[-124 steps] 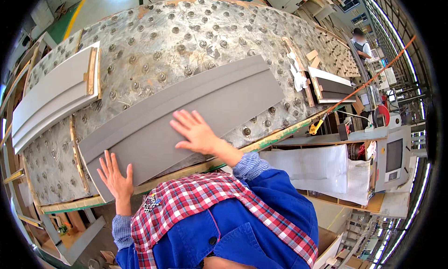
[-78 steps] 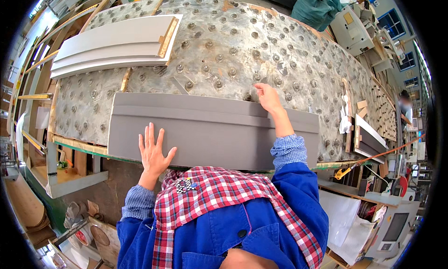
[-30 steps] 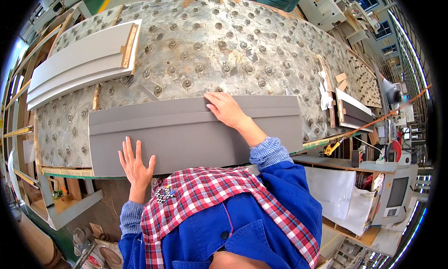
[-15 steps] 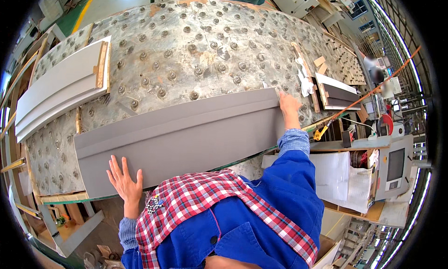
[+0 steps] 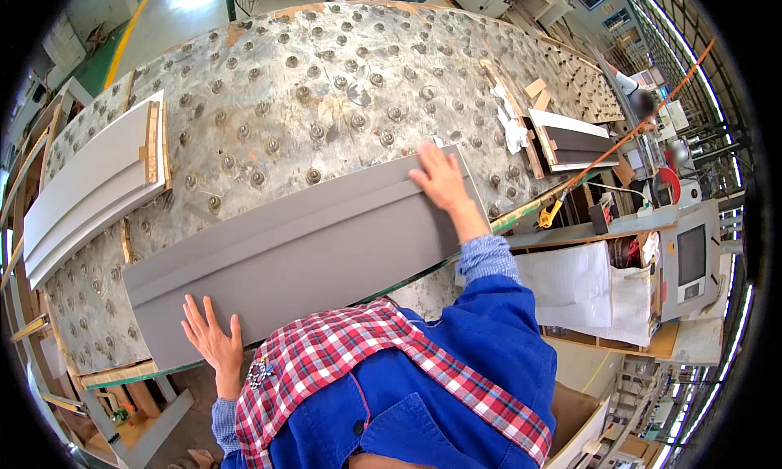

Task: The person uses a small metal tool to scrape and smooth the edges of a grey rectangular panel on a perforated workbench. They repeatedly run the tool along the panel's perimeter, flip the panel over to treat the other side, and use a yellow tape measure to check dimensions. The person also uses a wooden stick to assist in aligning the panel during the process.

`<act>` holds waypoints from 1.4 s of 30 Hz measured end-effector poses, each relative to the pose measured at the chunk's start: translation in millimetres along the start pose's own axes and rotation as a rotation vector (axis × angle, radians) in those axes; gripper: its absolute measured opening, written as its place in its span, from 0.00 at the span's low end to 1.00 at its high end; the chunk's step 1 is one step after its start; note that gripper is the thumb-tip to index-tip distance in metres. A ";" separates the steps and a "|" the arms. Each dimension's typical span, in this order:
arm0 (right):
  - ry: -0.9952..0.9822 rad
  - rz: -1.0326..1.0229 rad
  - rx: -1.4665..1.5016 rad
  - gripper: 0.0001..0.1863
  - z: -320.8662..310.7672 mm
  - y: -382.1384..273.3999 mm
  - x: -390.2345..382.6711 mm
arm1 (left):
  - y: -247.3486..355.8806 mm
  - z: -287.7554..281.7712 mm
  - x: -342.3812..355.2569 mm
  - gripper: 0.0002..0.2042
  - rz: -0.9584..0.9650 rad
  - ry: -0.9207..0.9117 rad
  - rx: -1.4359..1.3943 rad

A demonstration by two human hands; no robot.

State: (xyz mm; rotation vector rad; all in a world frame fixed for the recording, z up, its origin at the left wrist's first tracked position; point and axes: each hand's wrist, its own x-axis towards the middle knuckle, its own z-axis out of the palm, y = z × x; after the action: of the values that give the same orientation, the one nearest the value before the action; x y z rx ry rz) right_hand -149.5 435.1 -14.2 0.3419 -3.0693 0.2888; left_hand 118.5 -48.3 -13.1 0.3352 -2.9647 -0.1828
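A long grey panel (image 5: 326,257) with a raised lengthwise band lies along the near edge of the worn metal table (image 5: 326,78), which is studded with roller-ball fittings. My left hand (image 5: 212,335) rests open on the panel's lower left part, fingers spread. My right hand (image 5: 440,184) lies open on the upper right part, near the far edge and right end, with fingers reaching toward that edge.
A stack of white panels (image 5: 90,180) lies left. At right are wood strips with white crumpled material (image 5: 511,131), dark-and-white panels (image 5: 570,143), an orange hose (image 5: 603,158) with yellow fitting (image 5: 551,212), a machine screen (image 5: 691,253) and a partly blurred co-worker (image 5: 631,90).
My right hand has moved left from the panel's right end onto its top near the far edge. My left hand stays on the left part. The view has shifted slightly.
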 end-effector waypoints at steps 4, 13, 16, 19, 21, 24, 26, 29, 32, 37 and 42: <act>-0.031 0.544 -0.196 0.39 -5.8 74.8 8.4 | 3.4 0.3 2.5 0.31 0.008 0.000 -0.013; 0.189 0.328 0.115 0.08 -18.7 66.1 39.3 | 2.0 0.6 1.1 0.30 0.012 0.009 0.001; -0.016 0.310 0.094 0.09 -30.4 82.3 54.9 | 1.4 2.9 1.4 0.30 0.010 0.010 0.013; -0.172 0.179 0.127 0.10 -32.4 81.9 71.4 | 2.6 3.7 2.5 0.30 0.017 0.017 0.022; -0.255 0.083 0.182 0.10 -29.2 62.1 79.7 | 2.7 3.9 0.6 0.30 0.012 0.019 0.026; -0.324 -0.002 0.262 0.10 -24.1 26.2 85.4 | 3.3 1.9 0.9 0.30 0.003 0.009 0.025; -0.365 0.013 0.283 0.10 -28.7 4.6 85.0 | 4.4 -1.8 0.3 0.30 -0.008 -0.004 0.023; -0.410 -0.053 0.335 0.09 -25.4 25.5 88.9 | 5.3 -3.7 0.4 0.30 0.002 0.006 0.009; -0.413 -0.024 0.349 0.09 -23.6 81.6 92.2 | 6.9 -4.2 2.7 0.30 -0.006 -0.007 0.014; -0.212 0.222 -0.315 0.07 -54.4 121.5 83.0 | 6.3 -4.4 0.1 0.30 -0.005 0.016 0.000; 0.126 -0.033 -0.011 0.12 -41.4 54.9 52.5 | 7.7 -5.7 2.4 0.30 -0.012 -0.001 0.001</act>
State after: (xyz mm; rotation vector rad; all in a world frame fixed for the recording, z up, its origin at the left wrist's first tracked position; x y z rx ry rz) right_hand -212.1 484.3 19.7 0.3589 -2.9376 0.2814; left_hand 115.5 -42.0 -6.1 0.3529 -2.9642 -0.1827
